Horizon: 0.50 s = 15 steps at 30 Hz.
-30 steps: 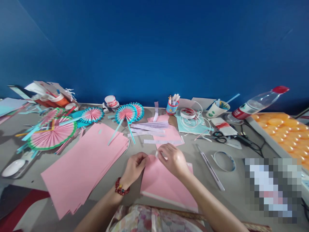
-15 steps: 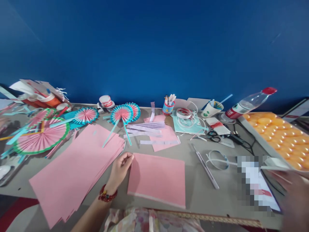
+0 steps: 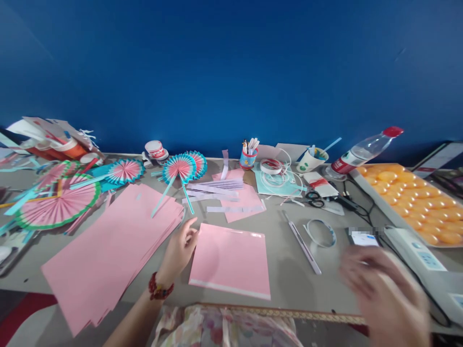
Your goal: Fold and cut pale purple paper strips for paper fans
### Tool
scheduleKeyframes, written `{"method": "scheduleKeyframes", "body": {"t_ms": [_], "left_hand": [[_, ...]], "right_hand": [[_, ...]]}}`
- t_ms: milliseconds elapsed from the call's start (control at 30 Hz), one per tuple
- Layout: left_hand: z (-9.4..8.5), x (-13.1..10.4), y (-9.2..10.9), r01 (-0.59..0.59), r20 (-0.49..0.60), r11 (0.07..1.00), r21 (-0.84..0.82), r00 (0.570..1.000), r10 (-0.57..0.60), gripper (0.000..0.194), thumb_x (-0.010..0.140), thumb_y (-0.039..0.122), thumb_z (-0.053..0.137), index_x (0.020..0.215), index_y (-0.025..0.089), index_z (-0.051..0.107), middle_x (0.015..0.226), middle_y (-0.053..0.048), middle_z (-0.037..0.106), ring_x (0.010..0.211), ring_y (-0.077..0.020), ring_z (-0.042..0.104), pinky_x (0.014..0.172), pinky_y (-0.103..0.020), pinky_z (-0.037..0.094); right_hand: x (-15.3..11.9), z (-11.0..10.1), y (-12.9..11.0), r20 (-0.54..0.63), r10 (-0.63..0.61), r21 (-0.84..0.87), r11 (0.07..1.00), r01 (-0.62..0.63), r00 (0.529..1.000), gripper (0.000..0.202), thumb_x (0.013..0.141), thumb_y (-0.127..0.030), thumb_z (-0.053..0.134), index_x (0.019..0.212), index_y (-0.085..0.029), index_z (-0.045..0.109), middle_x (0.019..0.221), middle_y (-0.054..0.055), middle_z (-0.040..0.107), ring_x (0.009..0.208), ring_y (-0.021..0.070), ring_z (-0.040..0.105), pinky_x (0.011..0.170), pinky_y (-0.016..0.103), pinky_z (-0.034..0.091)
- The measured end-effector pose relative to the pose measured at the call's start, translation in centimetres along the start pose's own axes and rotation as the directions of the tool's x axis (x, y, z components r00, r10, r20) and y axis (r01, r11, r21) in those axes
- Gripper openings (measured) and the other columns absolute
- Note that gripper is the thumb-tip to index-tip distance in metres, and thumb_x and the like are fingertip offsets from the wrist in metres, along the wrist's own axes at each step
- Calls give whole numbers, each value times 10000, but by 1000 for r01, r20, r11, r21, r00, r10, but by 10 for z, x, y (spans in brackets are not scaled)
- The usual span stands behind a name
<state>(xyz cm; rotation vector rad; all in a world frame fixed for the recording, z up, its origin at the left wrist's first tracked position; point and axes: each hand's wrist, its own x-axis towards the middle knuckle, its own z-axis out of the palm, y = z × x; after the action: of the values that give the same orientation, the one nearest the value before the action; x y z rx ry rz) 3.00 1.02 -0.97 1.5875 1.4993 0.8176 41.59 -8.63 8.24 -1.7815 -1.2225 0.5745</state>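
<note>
A pink sheet of paper (image 3: 230,260) lies flat in front of me, with a whitish strip along its near edge and a shiny strip at its far edge. My left hand (image 3: 182,243) rests at its left corner, index finger and thumb apart, the other fingers loosely curled. My right hand (image 3: 387,294) is smeared by motion above the table on the right; its fingers cannot be made out. Partly behind it lies a phone (image 3: 363,239). Between the sheet and that hand are a slim white-handled cutter (image 3: 303,246) and a loop of tape (image 3: 320,233).
Left of the sheet lies a stack of pink paper (image 3: 108,250). Pleated paper fans (image 3: 179,168), pale strips (image 3: 213,189) and a pen cup (image 3: 248,158) stand or lie behind. Scissors (image 3: 314,199), a bottle (image 3: 361,153), an orange-filled tray (image 3: 408,202) and a power strip (image 3: 419,253) are rightward.
My right hand has come inward from the far right edge, over the phone. My left index finger and thumb have parted at the sheet's corner. The view has shifted slightly.
</note>
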Motion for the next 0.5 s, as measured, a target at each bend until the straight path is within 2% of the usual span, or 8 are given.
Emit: {"method": "scheduleKeyframes", "body": {"t_ms": [33,67,133,200,267,333,500], "left_hand": [[-1,-4,0,-2,-1,1000,28,1000,2,462,981,437,452,1361,175,477,890,-48,689,726,-167,652,614,-249,530],[-3,-7,0,-5,-15,997,71,1000,6,462,985,430,448,1372,180,469,927,-57,694,756,-174,666,615,-256,542],[-7,-16,2,-38,-70,981,192,996,53,422,984,412,462,1347,201,506,1046,-83,696,886,-206,687,686,-294,574],[-9,-24,5,-132,-78,938,321,983,165,353,985,369,470,1290,220,567,1165,-99,674,1051,-243,662,837,-358,572],[-10,-32,8,-245,10,888,388,965,262,301,992,314,452,1236,234,609,1232,-96,652,1143,-253,625,955,-393,530],[-11,-39,7,-282,65,868,410,958,281,297,995,282,439,1233,244,613,1255,-91,643,1154,-246,618,982,-390,514],[-10,-58,-1,-157,-65,892,423,977,203,403,975,297,473,1370,219,491,1103,-94,681,978,-235,671,829,-370,554]], "right_hand": [[3,23,-3,100,-25,30,999,22,995,166,931,-449,541,936,-306,625,792,45,640,632,196,597,501,306,458],[5,45,-7,235,-58,69,997,43,970,156,909,-432,563,928,-293,631,752,36,636,601,194,590,478,294,433],[4,85,-15,472,-125,-3,990,144,873,179,921,-398,539,937,-273,665,752,29,662,590,179,599,471,262,418],[-1,111,-22,577,-201,-38,962,271,792,219,946,-333,474,980,-263,678,880,41,710,661,168,641,544,249,459],[-6,123,-27,635,-254,-68,922,381,730,251,963,-283,432,992,-264,680,911,37,717,688,159,656,601,248,471],[-9,125,-27,679,-275,-90,889,449,681,267,977,-262,415,991,-267,682,900,31,717,708,160,668,629,250,472],[-9,130,-23,740,-277,-147,822,550,613,274,977,-250,426,1050,-272,689,954,37,724,749,165,693,623,238,464]]}}
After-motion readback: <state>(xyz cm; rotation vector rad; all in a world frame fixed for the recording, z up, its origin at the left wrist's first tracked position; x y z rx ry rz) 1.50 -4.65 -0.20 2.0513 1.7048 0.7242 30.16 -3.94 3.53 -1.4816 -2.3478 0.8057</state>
